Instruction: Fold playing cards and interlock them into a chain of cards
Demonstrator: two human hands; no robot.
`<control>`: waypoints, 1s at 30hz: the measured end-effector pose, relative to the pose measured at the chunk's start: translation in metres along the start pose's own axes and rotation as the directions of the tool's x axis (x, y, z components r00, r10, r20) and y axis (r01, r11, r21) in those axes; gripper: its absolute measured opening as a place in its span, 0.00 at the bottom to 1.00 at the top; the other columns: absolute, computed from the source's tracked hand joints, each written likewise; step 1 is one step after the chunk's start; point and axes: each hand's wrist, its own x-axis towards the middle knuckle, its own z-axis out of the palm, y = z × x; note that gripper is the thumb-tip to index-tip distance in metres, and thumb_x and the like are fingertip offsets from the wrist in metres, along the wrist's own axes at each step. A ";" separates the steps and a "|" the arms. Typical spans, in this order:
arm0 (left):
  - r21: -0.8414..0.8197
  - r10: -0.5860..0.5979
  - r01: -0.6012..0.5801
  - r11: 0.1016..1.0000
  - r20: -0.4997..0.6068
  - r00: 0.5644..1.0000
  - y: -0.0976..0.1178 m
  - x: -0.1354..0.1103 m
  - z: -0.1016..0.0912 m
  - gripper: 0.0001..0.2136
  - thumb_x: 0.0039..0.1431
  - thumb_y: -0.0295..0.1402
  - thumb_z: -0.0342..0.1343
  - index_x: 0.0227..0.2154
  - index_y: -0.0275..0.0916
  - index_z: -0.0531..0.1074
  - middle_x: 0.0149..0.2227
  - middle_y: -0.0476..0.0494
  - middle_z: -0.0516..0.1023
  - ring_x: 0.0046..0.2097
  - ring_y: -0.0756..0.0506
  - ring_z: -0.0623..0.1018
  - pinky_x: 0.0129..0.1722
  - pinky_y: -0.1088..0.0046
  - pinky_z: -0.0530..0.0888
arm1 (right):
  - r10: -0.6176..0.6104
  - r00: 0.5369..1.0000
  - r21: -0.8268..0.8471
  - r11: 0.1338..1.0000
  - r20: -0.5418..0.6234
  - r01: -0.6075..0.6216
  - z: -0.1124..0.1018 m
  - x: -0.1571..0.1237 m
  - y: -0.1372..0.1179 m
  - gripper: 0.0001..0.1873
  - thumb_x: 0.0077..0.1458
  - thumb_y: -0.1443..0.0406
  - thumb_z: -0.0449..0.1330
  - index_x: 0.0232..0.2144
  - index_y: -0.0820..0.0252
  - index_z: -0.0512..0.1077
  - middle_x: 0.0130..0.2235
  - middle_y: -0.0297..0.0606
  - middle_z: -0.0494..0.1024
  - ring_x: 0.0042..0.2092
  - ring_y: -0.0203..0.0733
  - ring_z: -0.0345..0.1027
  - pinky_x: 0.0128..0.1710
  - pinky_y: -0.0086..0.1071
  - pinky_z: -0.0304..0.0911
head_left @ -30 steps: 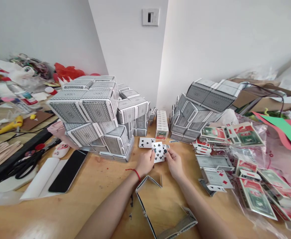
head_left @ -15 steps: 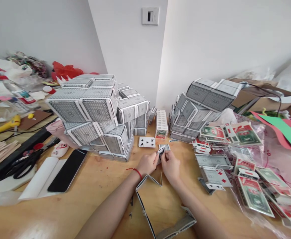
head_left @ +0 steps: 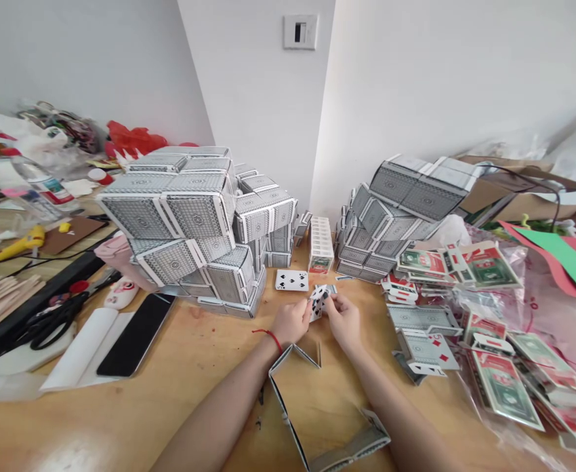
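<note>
Between my two hands is a playing card (head_left: 317, 303), its spotted face turned partly toward me. My left hand (head_left: 292, 322), with a red string at the wrist, pinches its left edge. My right hand (head_left: 343, 321) is closed on its right side; the fingertips are partly hidden. Another card lies face up on the table just beyond, a spade card (head_left: 291, 280). Beneath my forearms stands an angular strip of joined folded cards (head_left: 288, 419), open in shape. A long stack of card packs (head_left: 320, 246) stands behind the hands.
Tall card-block structures rise at left (head_left: 189, 216) and right (head_left: 391, 216). Card boxes (head_left: 507, 387) and plastic wrap crowd the right. On the left lie a black phone (head_left: 135, 335), scissors (head_left: 54, 324) and a yellow glue gun (head_left: 17, 246).
The card between my hands has turned, so more of its face shows. My right hand has shifted slightly to the right. The view has moved a little.
</note>
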 end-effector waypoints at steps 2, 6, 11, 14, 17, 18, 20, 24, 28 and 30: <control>-0.091 -0.112 0.110 0.990 -0.014 0.994 -0.001 0.001 0.000 0.13 0.59 0.33 0.37 0.22 0.38 0.62 0.15 0.48 0.68 0.19 0.51 0.69 0.19 0.77 0.59 | -0.004 0.993 0.100 0.995 0.121 -0.009 0.000 0.002 0.001 0.15 0.46 0.56 0.55 0.29 0.63 0.70 0.28 0.40 0.76 0.30 0.42 0.70 0.29 0.30 0.63; -0.249 -0.205 0.200 0.948 0.003 0.979 -0.002 0.003 -0.002 0.12 0.59 0.33 0.38 0.21 0.39 0.60 0.14 0.50 0.67 0.19 0.51 0.69 0.19 0.77 0.59 | -0.041 0.978 0.097 0.995 0.205 0.022 -0.001 0.001 -0.002 0.14 0.46 0.57 0.54 0.30 0.62 0.70 0.30 0.40 0.77 0.33 0.43 0.70 0.32 0.31 0.63; -0.340 -0.175 0.185 0.922 0.060 0.983 -0.001 0.003 -0.003 0.12 0.57 0.33 0.40 0.21 0.39 0.60 0.15 0.49 0.68 0.19 0.51 0.69 0.20 0.76 0.59 | -0.135 0.987 -0.249 0.956 0.083 0.152 0.000 -0.006 -0.006 0.16 0.50 0.56 0.50 0.27 0.61 0.71 0.24 0.38 0.76 0.26 0.40 0.68 0.27 0.29 0.59; -0.365 -0.149 0.177 0.914 0.104 0.983 -0.001 0.003 -0.003 0.12 0.57 0.33 0.40 0.21 0.39 0.61 0.14 0.50 0.68 0.19 0.51 0.68 0.20 0.76 0.59 | -0.184 0.983 -0.421 0.892 -0.005 0.165 0.001 -0.009 -0.006 0.16 0.50 0.56 0.49 0.26 0.61 0.71 0.22 0.38 0.75 0.24 0.39 0.67 0.26 0.28 0.58; -0.340 -0.159 0.188 0.921 0.113 0.981 -0.001 0.005 -0.003 0.13 0.57 0.34 0.39 0.20 0.39 0.60 0.15 0.49 0.68 0.19 0.51 0.68 0.20 0.76 0.59 | -0.145 0.989 -0.354 0.927 -0.035 0.123 0.000 -0.008 -0.005 0.16 0.49 0.55 0.50 0.25 0.60 0.70 0.23 0.39 0.75 0.25 0.40 0.68 0.26 0.29 0.59; -0.331 -0.171 0.198 0.923 0.108 0.979 -0.001 0.005 -0.004 0.13 0.57 0.35 0.40 0.20 0.39 0.60 0.15 0.49 0.68 0.19 0.50 0.68 0.20 0.76 0.59 | -0.107 0.994 -0.270 0.958 -0.023 0.097 0.000 -0.007 -0.005 0.17 0.49 0.54 0.51 0.25 0.61 0.70 0.23 0.39 0.75 0.26 0.40 0.68 0.26 0.29 0.60; -0.338 -0.206 0.224 0.914 0.089 0.974 -0.001 0.006 -0.005 0.13 0.57 0.35 0.40 0.19 0.39 0.60 0.15 0.48 0.68 0.19 0.50 0.68 0.20 0.76 0.59 | -0.008 1.000 -0.038 0.999 0.027 0.009 -0.001 -0.003 -0.004 0.18 0.48 0.52 0.51 0.24 0.61 0.69 0.23 0.39 0.75 0.26 0.42 0.69 0.25 0.31 0.62; -0.482 -0.271 0.283 0.829 0.095 0.958 -0.001 0.008 -0.008 0.13 0.57 0.35 0.40 0.19 0.38 0.58 0.14 0.50 0.67 0.18 0.52 0.69 0.19 0.78 0.61 | 0.116 0.975 0.362 0.915 0.190 -0.180 -0.004 0.005 -0.004 0.19 0.46 0.51 0.54 0.24 0.62 0.68 0.25 0.39 0.74 0.26 0.42 0.68 0.23 0.33 0.63; -0.577 -0.261 0.285 0.766 0.126 0.957 -0.001 0.008 -0.009 0.14 0.57 0.36 0.40 0.18 0.38 0.57 0.13 0.51 0.66 0.17 0.52 0.68 0.18 0.79 0.62 | 0.132 0.919 0.496 0.808 0.372 -0.317 -0.009 0.007 -0.008 0.14 0.41 0.55 0.60 0.26 0.61 0.68 0.26 0.36 0.73 0.29 0.39 0.68 0.28 0.33 0.64; -0.599 -0.239 0.273 0.753 0.139 0.961 -0.001 0.006 -0.009 0.14 0.57 0.37 0.40 0.18 0.38 0.57 0.13 0.51 0.66 0.17 0.53 0.68 0.18 0.79 0.63 | 0.127 0.882 0.518 0.768 0.454 -0.377 -0.010 0.007 -0.011 0.13 0.40 0.58 0.62 0.27 0.61 0.68 0.26 0.34 0.72 0.29 0.37 0.67 0.31 0.33 0.64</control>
